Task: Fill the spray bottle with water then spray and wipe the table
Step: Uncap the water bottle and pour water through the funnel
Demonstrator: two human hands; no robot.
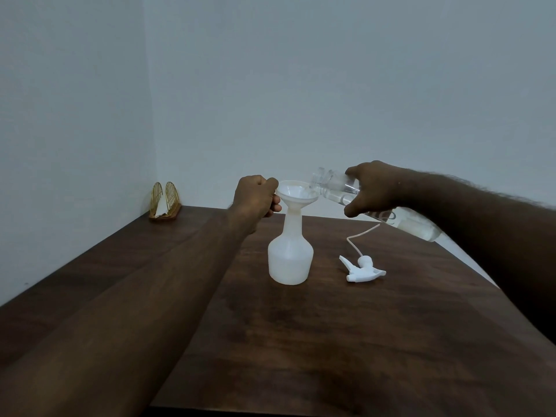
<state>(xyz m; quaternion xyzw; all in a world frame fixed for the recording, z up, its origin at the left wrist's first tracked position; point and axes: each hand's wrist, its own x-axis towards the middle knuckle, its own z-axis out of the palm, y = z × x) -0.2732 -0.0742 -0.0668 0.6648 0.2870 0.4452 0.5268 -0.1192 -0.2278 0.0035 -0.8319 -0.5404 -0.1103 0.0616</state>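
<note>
Gripping funnel [296, 191] left hand [255, 196], right hand [373, 188] clamping tilted water bottle [376, 203], sprayer head [362, 268] beside spray bottle [290, 260]

Both bare forearms reach out toward twelve o'clock. The left hand [255, 197] is curled in a loose fist, thumb and fingers pinched together. At three o'clock of it, the right hand [371, 188] is wrapped closed, knuckles up.

A dark wood-grain desk [301, 341] is filling the lower view. A white spray bottle [290, 260] is standing upright on it, below and between the hands. The detached trigger sprayer [362, 270] is lying on its side beneath the right hand [376, 188]. A gold wire holder [166, 203] is sitting far beyond the left hand [255, 197], at the corner.
</note>
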